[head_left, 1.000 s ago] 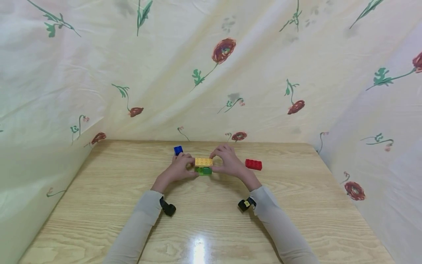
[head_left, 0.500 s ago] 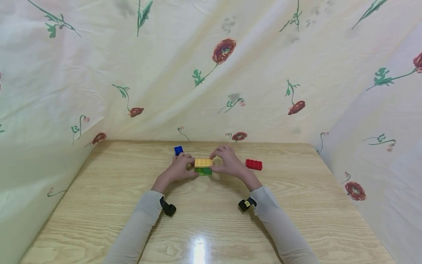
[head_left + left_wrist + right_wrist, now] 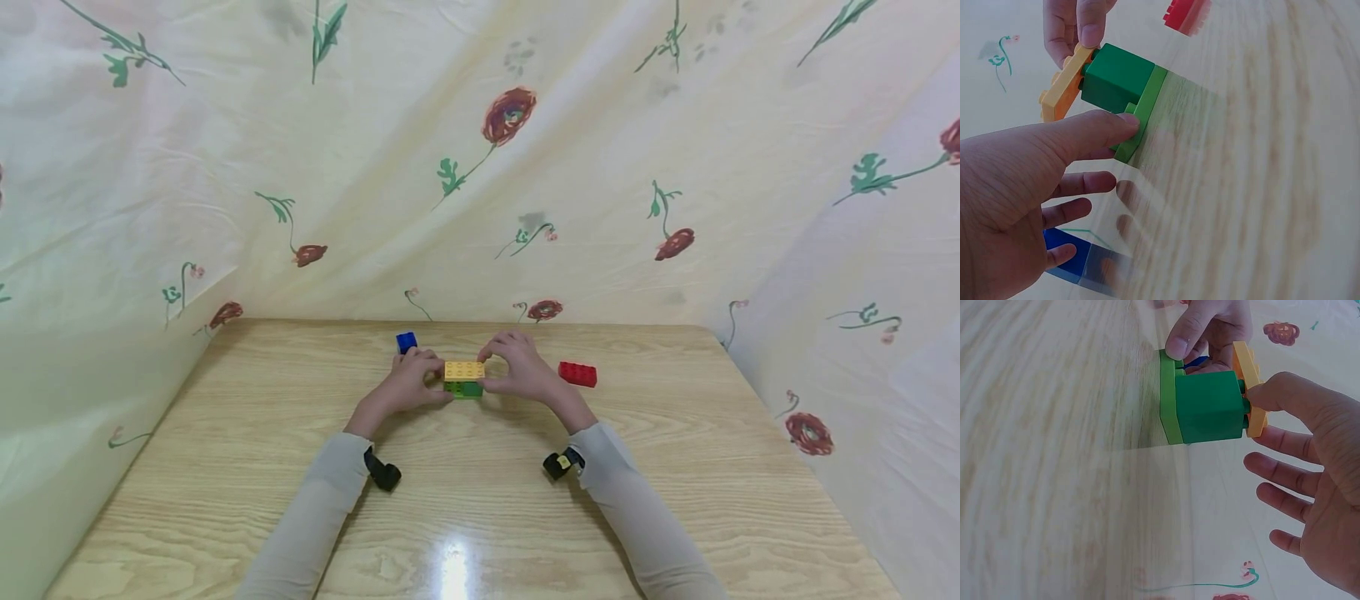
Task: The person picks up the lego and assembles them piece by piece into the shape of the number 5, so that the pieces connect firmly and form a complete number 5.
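One table edge (image 3: 480,322): just behind blue brick (image 3: 406,341) (wood (image 3: 472,467) spreads toward you).
Your left hand (image 3: 408,382): arched, pinching light-green plate (image 3: 1170,403).
Your right hand (image 3: 520,367): arched, pinching yellow brick (image 3: 464,371).

The tabletop (image 3: 465,467) looked like pale wood, its streaked grain smooth and glossy enough to throw back bright light. The yellow brick (image 3: 464,372), dark green block (image 3: 1210,406), light green plate (image 3: 1169,400), red brick (image 3: 577,374) and blue brick (image 3: 406,341) appeared to be smooth-sided plastic with knobbly tops. The flower-printed backdrop (image 3: 390,125) was creased, matt cloth; the sleeves (image 3: 307,517) looked like soft, matt fabric.
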A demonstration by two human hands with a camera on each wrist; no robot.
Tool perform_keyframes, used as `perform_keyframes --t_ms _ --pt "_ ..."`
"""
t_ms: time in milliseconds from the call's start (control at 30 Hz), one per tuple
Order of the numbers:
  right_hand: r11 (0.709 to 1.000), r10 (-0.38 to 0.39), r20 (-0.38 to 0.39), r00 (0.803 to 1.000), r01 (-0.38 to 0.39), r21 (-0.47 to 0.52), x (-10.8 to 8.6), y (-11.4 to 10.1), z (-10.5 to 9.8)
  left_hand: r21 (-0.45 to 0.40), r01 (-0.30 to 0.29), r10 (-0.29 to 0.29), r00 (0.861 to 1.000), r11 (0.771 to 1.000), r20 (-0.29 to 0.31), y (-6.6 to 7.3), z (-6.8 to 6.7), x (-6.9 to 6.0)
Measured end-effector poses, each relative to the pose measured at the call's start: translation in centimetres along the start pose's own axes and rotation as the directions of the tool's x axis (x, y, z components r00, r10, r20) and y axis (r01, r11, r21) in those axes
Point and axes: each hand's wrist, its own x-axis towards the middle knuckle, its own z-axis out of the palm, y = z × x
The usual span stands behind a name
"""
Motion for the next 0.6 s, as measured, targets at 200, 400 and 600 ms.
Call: perform_keyframes --t_ms 200,400,600 --pt "1.000 0.008 0.005 1.000 -0.008 0.007 0.09 0.18 0.05 -0.002 -0.008 0.008 1.000 1.000 -0.005 -0.08 0.03 0.06" --pt "0.999 0.025 0.014 1.000 -0.025 0.023 0.07 0.27 0.05 -0.012 0.003 -0.003 1.000 1.000 0.004 0.02 -0.05 0.02" --pt "0.999 0.031 0.025 0.999 -0.032 0.036 0.04 0.19 -0.07 -0.014 0.009 -0.009 1.000 1.000 0.008 0.00 -0.03 0.08"
